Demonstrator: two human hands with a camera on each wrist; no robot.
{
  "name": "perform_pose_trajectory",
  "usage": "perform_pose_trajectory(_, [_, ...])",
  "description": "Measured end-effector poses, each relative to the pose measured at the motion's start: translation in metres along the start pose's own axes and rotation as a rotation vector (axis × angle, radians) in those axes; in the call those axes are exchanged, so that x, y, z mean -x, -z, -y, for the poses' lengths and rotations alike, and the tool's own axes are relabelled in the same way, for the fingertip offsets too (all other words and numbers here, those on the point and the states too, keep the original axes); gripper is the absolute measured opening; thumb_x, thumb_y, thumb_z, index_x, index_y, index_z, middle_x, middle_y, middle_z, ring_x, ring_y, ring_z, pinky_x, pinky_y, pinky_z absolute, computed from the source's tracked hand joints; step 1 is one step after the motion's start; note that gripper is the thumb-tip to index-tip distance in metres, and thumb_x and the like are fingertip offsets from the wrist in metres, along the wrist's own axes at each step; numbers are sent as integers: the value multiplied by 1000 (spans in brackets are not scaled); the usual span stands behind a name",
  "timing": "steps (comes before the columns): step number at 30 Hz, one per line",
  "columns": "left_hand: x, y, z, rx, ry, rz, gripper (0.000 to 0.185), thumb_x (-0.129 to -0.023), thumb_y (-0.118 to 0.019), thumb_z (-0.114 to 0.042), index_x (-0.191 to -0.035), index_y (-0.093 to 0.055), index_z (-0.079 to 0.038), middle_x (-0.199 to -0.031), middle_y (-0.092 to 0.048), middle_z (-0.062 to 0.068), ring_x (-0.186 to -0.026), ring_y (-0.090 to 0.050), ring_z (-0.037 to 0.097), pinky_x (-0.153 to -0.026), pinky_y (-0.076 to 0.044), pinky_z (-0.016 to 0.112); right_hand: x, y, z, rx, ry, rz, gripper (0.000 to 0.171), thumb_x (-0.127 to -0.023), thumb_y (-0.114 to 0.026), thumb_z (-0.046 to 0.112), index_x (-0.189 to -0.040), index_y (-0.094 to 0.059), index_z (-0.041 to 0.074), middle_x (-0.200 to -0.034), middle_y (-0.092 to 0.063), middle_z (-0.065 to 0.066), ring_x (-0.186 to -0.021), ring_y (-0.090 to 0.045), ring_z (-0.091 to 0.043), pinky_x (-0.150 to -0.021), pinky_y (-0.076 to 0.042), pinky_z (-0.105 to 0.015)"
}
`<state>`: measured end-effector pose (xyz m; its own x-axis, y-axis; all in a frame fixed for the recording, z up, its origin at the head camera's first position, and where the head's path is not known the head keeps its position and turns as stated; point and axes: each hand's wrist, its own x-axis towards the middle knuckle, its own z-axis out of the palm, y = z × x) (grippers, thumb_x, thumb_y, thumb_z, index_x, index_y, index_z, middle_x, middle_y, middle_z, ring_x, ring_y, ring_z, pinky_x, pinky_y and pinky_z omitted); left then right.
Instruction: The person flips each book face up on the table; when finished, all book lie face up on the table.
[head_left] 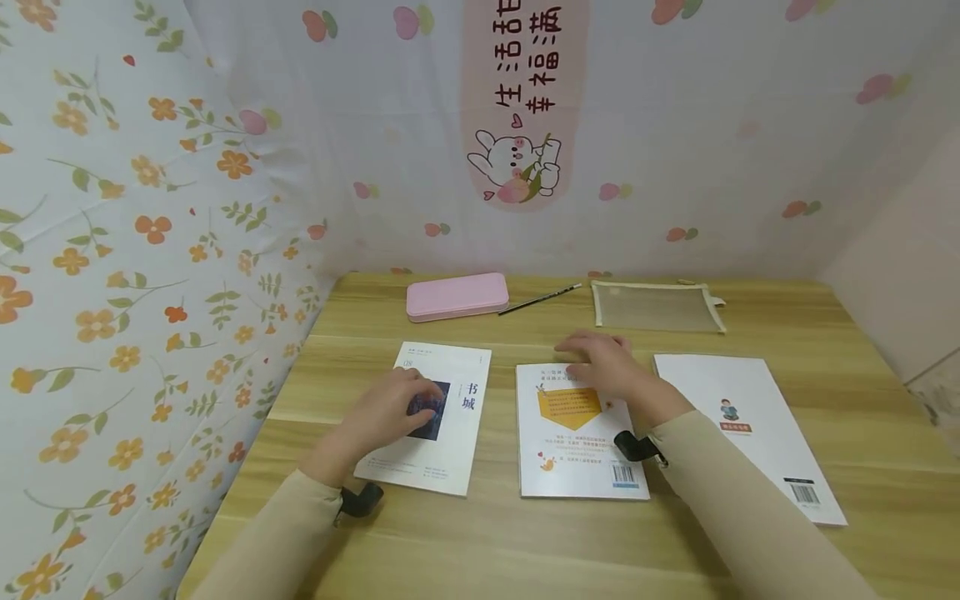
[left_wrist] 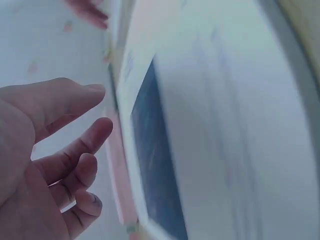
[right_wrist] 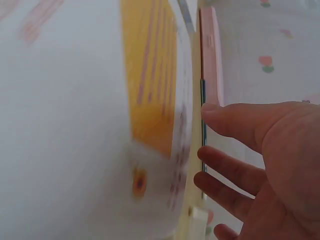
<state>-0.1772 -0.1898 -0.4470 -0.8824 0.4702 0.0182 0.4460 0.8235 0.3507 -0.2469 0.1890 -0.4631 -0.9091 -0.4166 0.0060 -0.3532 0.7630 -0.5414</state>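
Observation:
My left hand (head_left: 390, 408) hovers over a white booklet with a dark blue picture (head_left: 465, 454) on the left of the table. Its fingers are loosely bent and hold nothing; the left wrist view shows a gap between thumb and fingertips (left_wrist: 102, 127). Over the upper right part of a white book with a yellow panel (head_left: 558, 462) is my right hand (head_left: 611, 367), fingers spread and loosely bent, nothing between them. A second white book (head_left: 750, 400), with a small seated figure printed on it, lies to the right, partly behind my right forearm.
Along the back of the wooden table (head_left: 420, 542) lie a pink pencil case (head_left: 457, 297), a dark pencil (head_left: 540, 299) and a beige mesh zip pouch (head_left: 656, 308). Floral cloth (head_left: 150, 250) hangs at the left, and a patterned cloth (head_left: 405, 150) hangs behind.

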Motion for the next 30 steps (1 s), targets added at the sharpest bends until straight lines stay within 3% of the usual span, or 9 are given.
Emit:
perform_pose_trajectory(6, [-16, -14, -30, 13, -32, 65, 24, -92, -77, -21, -116, -76, -21, -110, -69, -1, -100, -53, 18, -89, -50, 38, 23, 12, -20, 19, -48, -4, 39, -100, -65, 11, -139, -66, 12, -155, -49, -20, -144, -42, -46, -109, -15, -71])
perform_pose_trajectory(11, [-23, -26, -47, -20, -119, 91, 26, -91, -77, -20, -116, -75, -19, -109, -69, -1, -98, -53, 18, -86, -50, 36, 31, 18, -34, 15, -5, 6, 40, -100, -64, 6, -140, -64, 7, -154, -47, -25, -144, -41, -49, -116, -28, -67])
perform_pose_trajectory(15, [-28, -31, -61, -9, -134, 125, 31, -91, -77, -22, -122, -73, -19, -113, -69, 0, -102, -55, 19, -86, -52, 37, 34, 22, -42, -8, 18, 13, 41, -99, -63, 0, -140, -63, 4, -152, -48, -27, -143, -42, -50, -115, -35, -64])
perform_pose_trajectory(19, [-32, -37, -76, -5, -145, 171, 38, -92, -75, -26, -129, -70, -20, -116, -68, -1, -109, -57, 18, -106, -49, 43, 39, 24, -47, -16, 23, 13, 41, -98, -62, -4, -138, -64, 3, -151, -49, -27, -142, -43, -49, -114, -36, -64])
perform_pose_trajectory(22, [-34, -41, -85, -23, -164, 189, 41, -92, -75, -30, -131, -69, -21, -114, -66, -3, -107, -55, 15, -107, -47, 39, 42, 24, -51, -18, 24, 11, 41, -96, -63, -7, -136, -65, 3, -149, -51, -26, -141, -44, -49, -114, -37, -64])
perform_pose_trajectory(26, [-35, -44, -96, -54, -167, 193, 43, -92, -75, -40, -131, -69, -23, -107, -64, -3, -99, -48, 13, -83, -47, 29, 44, 21, -55, -22, 19, 18, 43, -95, -65, -8, -136, -65, 3, -149, -52, -25, -142, -44, -48, -115, -37, -63])
perform_pose_trajectory(30, [-35, -48, -106, -96, -143, 199, 55, -87, -77, -55, -132, -69, -24, -108, -62, -3, -96, -45, 13, -79, -44, 28, 46, 20, -59, -20, 28, 17, 45, -93, -67, -8, -137, -64, 3, -149, -53, -24, -143, -44, -47, -115, -37, -62])
